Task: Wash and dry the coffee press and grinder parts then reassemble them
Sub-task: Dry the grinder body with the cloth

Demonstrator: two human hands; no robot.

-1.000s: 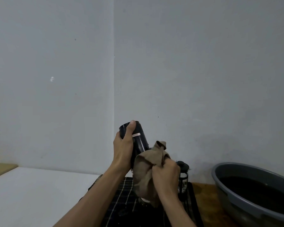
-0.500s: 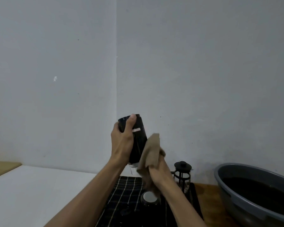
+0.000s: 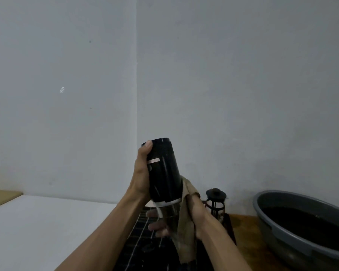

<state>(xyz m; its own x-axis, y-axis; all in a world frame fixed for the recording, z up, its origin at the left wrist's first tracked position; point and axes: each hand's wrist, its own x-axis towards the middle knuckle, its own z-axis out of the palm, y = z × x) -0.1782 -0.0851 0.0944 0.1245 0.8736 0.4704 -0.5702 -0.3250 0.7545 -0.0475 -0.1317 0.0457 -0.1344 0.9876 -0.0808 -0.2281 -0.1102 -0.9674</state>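
Grinder body, black and cylindrical, is held up in the air in front of you, tilted a little, above the dark striped mat. Your left hand grips its side, with the thumb near the top rim and the fingers curled around the far side. Under it a clear glass container is joined to the white ring at the bottom, and your right hand holds this container with a beige cloth wrapped around it; some fingers show through the glass. You stand in a corner of two plain grey walls. On the left the bench is white, and on the right it is brown wood. A small coffee press with a black lid stands upright at the back edge of the mat, just beside your right wrist. A grey basin with dark water sits at the right, apart from the press, and the picture edge cuts it off. The white part of the bench on the left gives you wide room, and a strip of yellow surface begins at its far left. The lower end of the cloth hangs in the dark area over the mat, and small things lying there are too dark to make out.
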